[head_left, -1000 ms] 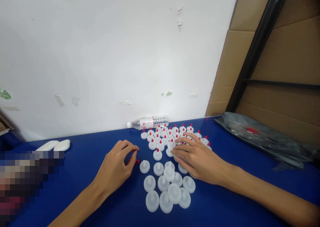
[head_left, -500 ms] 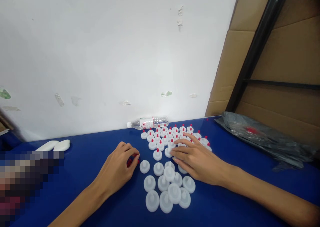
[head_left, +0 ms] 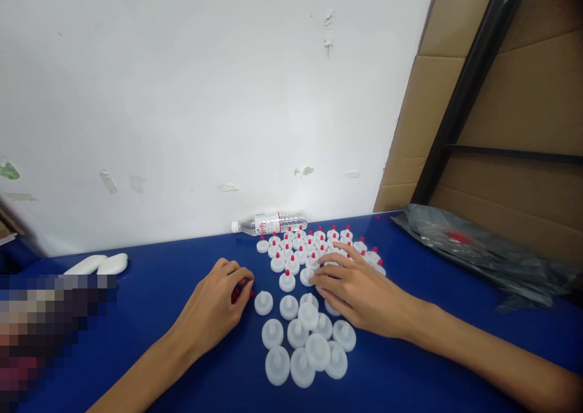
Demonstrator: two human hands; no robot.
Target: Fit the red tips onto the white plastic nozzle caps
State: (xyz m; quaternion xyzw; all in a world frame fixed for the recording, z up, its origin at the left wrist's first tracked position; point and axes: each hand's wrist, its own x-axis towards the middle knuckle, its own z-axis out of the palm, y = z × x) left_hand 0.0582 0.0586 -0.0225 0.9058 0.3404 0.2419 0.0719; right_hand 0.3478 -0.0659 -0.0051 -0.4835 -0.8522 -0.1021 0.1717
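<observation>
My left hand point(head_left: 214, 307) rests on the blue table point(head_left: 173, 352) with its fingers curled round small red tips point(head_left: 237, 293), which show between fingers and palm. My right hand point(head_left: 357, 291) lies flat, fingers stretched out, over white nozzle caps in the middle of the spread. Several plain white caps point(head_left: 303, 340) cluster close in front of me between the hands. Beyond them stand several white caps with red tips point(head_left: 310, 246) in rows.
A clear water bottle point(head_left: 268, 223) lies on its side against the white wall. A dark plastic bag point(head_left: 478, 249) lies at the right with cardboard point(head_left: 523, 115) behind it. Two white oblong objects point(head_left: 98, 264) lie at the far left.
My left hand's fingers have curled in over the red tips. My right hand has shifted slightly towards me on the caps.
</observation>
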